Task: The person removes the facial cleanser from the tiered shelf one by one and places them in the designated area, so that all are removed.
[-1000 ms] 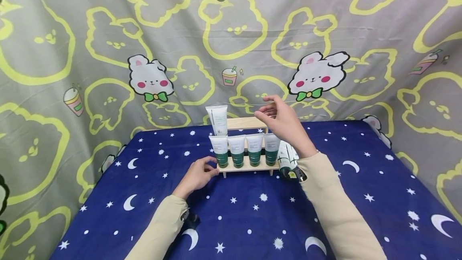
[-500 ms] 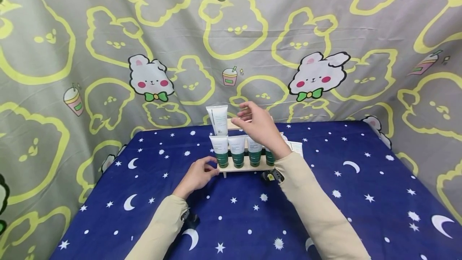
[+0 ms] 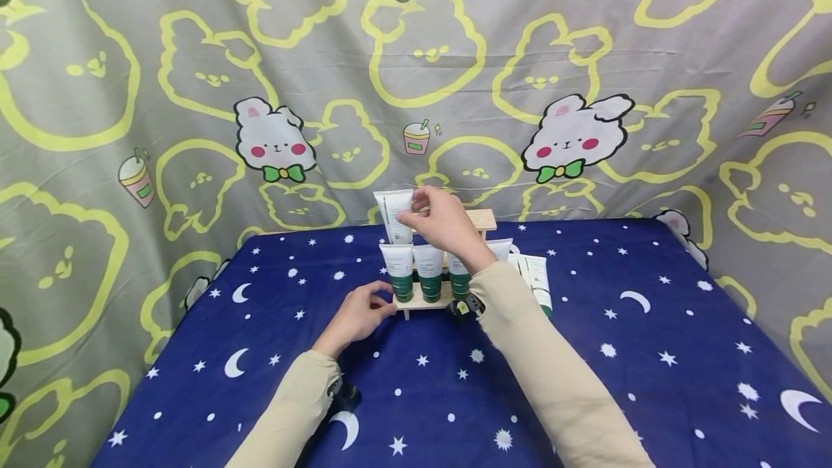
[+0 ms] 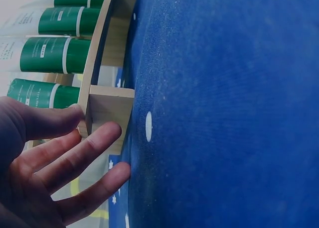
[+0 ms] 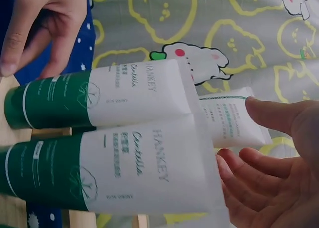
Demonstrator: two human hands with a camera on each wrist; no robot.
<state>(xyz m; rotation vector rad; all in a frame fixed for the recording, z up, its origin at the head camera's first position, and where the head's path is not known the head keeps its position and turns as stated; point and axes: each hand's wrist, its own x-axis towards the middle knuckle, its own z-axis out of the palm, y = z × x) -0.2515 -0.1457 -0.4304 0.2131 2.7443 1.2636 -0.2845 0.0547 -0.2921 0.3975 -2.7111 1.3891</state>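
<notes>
My left hand [image 3: 360, 313] pinches the left end of a small stepped wooden stand [image 4: 110, 92], its thumb on the board beside the end tube and its other fingers spread loosely. A row of green-and-white squeeze tubes [image 3: 397, 266] stands cap down on the lower step; the right sleeve partly hides the rightmost. On the top step, at the left, is one mostly white squeeze tube [image 3: 393, 214]. My right hand [image 3: 440, 222] is at that tube's right side, its thumb overlapping the tube and its fingers loosely bent; a gap shows below the tube in the right wrist view [image 5: 271, 178].
Several more white-and-green tubes [image 3: 538, 276] lie on the blue star-and-moon tablecloth [image 3: 422, 396], right of the stand and partly behind the right sleeve. A grey curtain [image 3: 351, 71] with cartoon animals hangs close behind the table.
My right hand has moved left and slightly down, from above the stand's right side to the white tube on the top step. The left hand stays at the stand's end.
</notes>
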